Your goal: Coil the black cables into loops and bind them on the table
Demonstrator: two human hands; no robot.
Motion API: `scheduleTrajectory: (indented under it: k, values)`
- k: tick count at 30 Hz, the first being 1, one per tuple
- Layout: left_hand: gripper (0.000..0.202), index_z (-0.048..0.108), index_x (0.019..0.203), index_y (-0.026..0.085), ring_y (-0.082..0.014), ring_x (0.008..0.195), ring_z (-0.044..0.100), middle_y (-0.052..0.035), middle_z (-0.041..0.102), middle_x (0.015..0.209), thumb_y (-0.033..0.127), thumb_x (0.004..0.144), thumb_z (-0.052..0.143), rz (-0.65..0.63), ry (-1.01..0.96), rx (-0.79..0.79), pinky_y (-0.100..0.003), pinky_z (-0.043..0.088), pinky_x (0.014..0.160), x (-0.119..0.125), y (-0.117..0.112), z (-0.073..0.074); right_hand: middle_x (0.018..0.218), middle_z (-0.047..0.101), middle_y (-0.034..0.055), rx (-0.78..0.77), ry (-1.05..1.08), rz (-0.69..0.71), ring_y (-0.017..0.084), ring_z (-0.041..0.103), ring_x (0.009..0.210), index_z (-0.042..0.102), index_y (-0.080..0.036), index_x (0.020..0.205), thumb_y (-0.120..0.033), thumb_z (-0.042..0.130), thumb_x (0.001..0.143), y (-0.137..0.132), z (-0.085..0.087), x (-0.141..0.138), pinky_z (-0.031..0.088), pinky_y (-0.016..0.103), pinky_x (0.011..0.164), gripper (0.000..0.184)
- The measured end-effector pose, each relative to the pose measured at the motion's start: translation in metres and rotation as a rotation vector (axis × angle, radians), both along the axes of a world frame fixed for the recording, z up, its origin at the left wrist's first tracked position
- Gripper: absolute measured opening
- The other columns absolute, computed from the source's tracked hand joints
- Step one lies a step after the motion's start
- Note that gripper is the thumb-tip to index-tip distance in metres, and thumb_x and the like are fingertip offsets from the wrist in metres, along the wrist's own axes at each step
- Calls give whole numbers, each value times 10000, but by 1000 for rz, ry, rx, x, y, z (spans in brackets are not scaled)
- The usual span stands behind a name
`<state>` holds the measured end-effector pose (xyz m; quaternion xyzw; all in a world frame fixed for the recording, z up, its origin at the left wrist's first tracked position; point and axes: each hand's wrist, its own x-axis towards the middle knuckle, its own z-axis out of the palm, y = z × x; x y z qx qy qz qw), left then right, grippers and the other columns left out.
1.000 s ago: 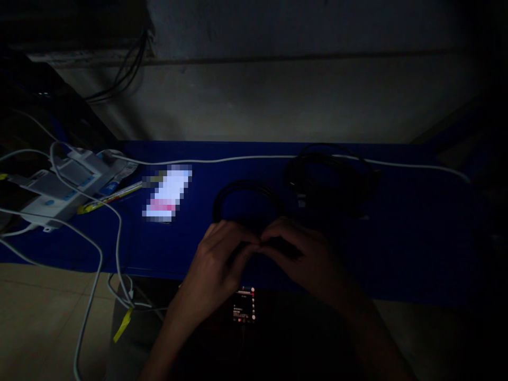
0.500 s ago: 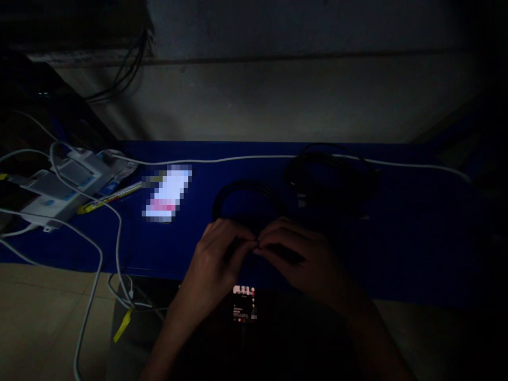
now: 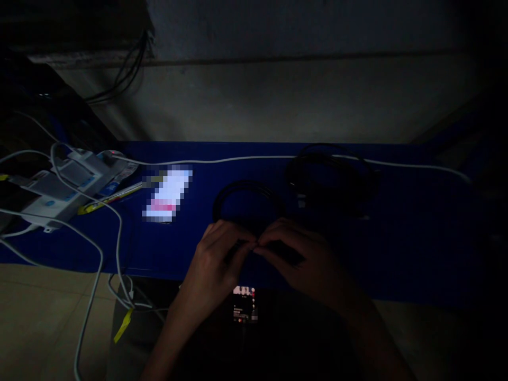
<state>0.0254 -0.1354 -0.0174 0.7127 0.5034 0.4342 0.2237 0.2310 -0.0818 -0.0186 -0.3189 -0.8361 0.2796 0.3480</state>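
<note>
Nearest, a small lit screen glows in the dark, just beside the left wrist. To its left, a yellow tag hangs among pale cords that trail over the near edge of the blue surface, with the tiled floor beyond them.

Over the near part of the surface, the left hand and right hand meet tip to tip. On each, thumb and fingers are pressed together at the ends; whether they pinch the cable or some other small thing is too dark to tell. The black cable loop lies just beyond, its far arc showing as a curve while the hands block its near side.

Left of the loop lies a bright phone, blurred into blocks, with a slim yellow-ended packet reaching toward it. Farther left, a white power strip carries plugs, with cords looped across it. Right of the loop sits a dark cable bundle, its strands hard to separate. A white cable runs along the far side, meeting the bundle. Behind stands the wall, with black cords at far left.
</note>
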Motion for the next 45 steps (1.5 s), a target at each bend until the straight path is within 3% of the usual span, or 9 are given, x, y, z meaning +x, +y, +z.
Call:
scheduleTrajectory:
  k: [9, 17, 30, 38, 45]
  values:
    - [93, 696, 1050, 214, -198, 986, 664, -32, 742, 1016, 161, 1045, 621, -20, 14, -4, -387, 477, 897, -1, 0, -2, 998, 738, 21, -28, -65, -7, 198, 706, 948, 686, -259, 1027, -230, 759, 968, 4, -1, 1, 564, 341, 872, 99]
    - [88, 686, 1034, 206, -189, 981, 667, -27, 741, 1006, 168, 1052, 609, -10, 35, 9, -375, 477, 909, 0, 2, -3, 1058, 741, 50, 55, -69, 25, 227, 679, 1033, 727, -240, 1063, -228, 732, 986, 8, -5, -1, 539, 429, 992, 78]
    - [85, 686, 1048, 201, -188, 990, 658, -25, 736, 1014, 183, 1059, 604, -48, 61, -16, -385, 471, 918, -3, -1, 1, 1064, 748, 32, 115, -84, 80, 203, 673, 1011, 797, -272, 1049, -215, 727, 994, 9, -9, 6, 531, 386, 929, 106]
    - [193, 668, 1247, 221, -227, 1110, 607, -58, 695, 1203, 225, 1064, 608, -188, 319, -98, -424, 474, 989, -11, -12, 17, 1081, 733, 45, 210, -204, 104, 201, 647, 990, 784, -268, 1133, -217, 701, 1012, -7, -3, 15, 531, 386, 906, 155]
    - [222, 658, 1264, 190, -254, 1068, 610, -78, 673, 1142, 213, 1096, 515, -243, 631, -60, -453, 505, 949, -11, -14, 27, 1039, 711, 63, 343, -253, 117, 201, 637, 941, 766, -209, 1076, -129, 603, 1036, -14, -5, 16, 545, 366, 819, 186]
